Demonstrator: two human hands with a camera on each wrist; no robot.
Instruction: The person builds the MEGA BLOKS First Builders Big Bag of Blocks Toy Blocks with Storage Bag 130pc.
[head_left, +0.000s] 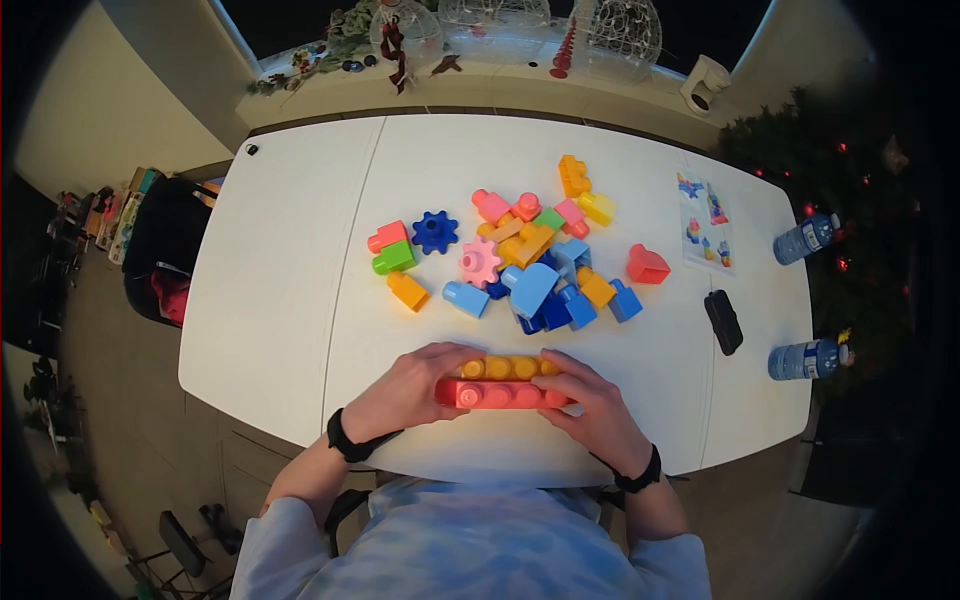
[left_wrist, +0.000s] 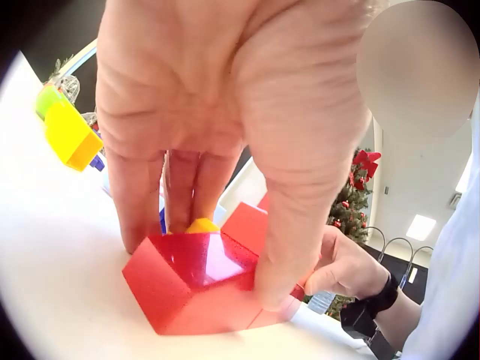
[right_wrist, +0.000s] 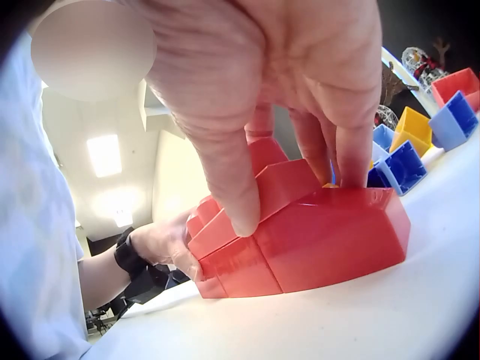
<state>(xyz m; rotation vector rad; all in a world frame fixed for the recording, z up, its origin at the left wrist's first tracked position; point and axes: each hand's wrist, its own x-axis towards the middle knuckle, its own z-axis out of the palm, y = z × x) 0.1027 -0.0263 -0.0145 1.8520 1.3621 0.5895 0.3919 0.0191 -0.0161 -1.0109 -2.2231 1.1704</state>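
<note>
On the white table (head_left: pixel 260 270), close to its near edge, sits a long toy-block assembly (head_left: pixel 510 396). A row of red studs runs along its near side and a yellow row (head_left: pixel 512 368) along its far side. My left hand (head_left: pixel 405 388) grips the left end, thumb on the near red face and fingers reaching over to the far side. The right end is held by my right hand (head_left: pixel 602 408) in the same way. In the right wrist view, red blocks (right_wrist: pixel 337 240) form the base, with smaller sloped red blocks (right_wrist: pixel 289 184) stacked on it.
Beyond the hands lies a loose pile of blue, yellow, pink and green blocks (head_left: pixel 530 285), with a dark blue gear (head_left: pixel 435 232) and a pink gear (head_left: pixel 480 262). To the right are a picture sheet (head_left: pixel 708 240), a black case (head_left: pixel 723 322) and two water bottles (head_left: pixel 805 360).
</note>
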